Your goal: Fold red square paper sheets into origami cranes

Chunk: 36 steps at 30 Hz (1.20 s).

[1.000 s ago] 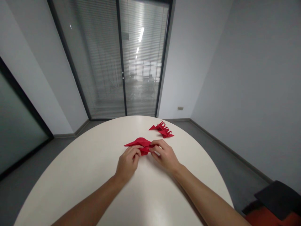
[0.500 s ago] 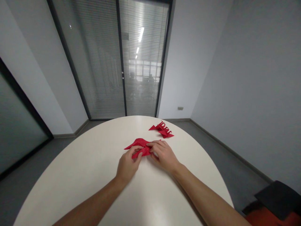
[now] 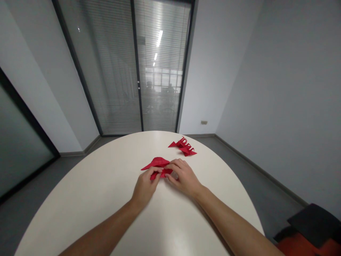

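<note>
A piece of folded red paper (image 3: 158, 162) lies low over the white table (image 3: 106, 199), with a pointed end toward the left. My left hand (image 3: 146, 183) pinches its near edge between thumb and fingers. On the right side of the paper, my right hand (image 3: 183, 176) grips it with bent fingers, the thumb on the near part. Part of the paper is hidden under the fingers. Farther back and to the right stands another red folded paper piece (image 3: 183, 146), with pointed ends and cut-out loops along its top; neither hand touches it.
The round table edge curves ahead and to both sides. Beyond it are a glass partition with blinds (image 3: 162, 96) and grey walls (image 3: 287, 89). A chair in black and orange (image 3: 314, 227) stands at the lower right.
My right thumb has shifted left onto the near part of the paper, and the right fingers have resettled. The left hand keeps its pinch. The far red piece stays put.
</note>
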### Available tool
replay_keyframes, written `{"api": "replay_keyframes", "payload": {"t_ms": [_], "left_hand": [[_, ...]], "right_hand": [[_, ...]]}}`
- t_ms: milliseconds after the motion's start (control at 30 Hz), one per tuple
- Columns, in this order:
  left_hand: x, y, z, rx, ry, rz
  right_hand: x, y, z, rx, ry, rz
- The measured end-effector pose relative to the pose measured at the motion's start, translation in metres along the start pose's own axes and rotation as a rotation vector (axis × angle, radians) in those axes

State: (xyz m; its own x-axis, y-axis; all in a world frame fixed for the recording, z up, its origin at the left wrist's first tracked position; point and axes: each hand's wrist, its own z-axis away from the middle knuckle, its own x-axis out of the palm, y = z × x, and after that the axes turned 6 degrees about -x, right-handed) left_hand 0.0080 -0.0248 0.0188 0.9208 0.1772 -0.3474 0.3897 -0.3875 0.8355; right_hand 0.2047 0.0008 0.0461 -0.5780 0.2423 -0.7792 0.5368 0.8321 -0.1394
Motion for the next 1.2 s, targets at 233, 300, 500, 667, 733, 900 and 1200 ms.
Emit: {"api": "replay_keyframes", "payload": {"t_ms": [233,300,500,667,733,900,1200], "left_hand": [[0.003,-0.001,0.0,-0.032,-0.02,0.05],[0.004,-0.002,0.0,-0.036,-0.013,0.056],[0.001,0.002,-0.002,-0.097,-0.006,0.044],[-0.004,-0.002,-0.004,-0.281,0.024,0.211],[-0.005,-0.006,-0.005,-0.326,0.06,0.289],[-0.007,-0.004,-0.005,-0.134,0.018,0.347],[0.0,0.001,-0.002,0.122,0.042,-0.088]], "right_hand": [[-0.002,-0.001,0.0,0.054,-0.006,-0.009],[0.0,-0.001,0.0,0.064,-0.02,-0.011],[0.003,0.003,0.0,0.008,-0.073,0.011],[-0.002,0.008,-0.001,-0.08,-0.007,-0.013],[-0.004,0.009,0.0,-0.096,0.028,-0.035],[-0.001,0.009,0.005,0.11,0.199,-0.2],[0.005,-0.001,0.001,0.346,0.476,-0.659]]}}
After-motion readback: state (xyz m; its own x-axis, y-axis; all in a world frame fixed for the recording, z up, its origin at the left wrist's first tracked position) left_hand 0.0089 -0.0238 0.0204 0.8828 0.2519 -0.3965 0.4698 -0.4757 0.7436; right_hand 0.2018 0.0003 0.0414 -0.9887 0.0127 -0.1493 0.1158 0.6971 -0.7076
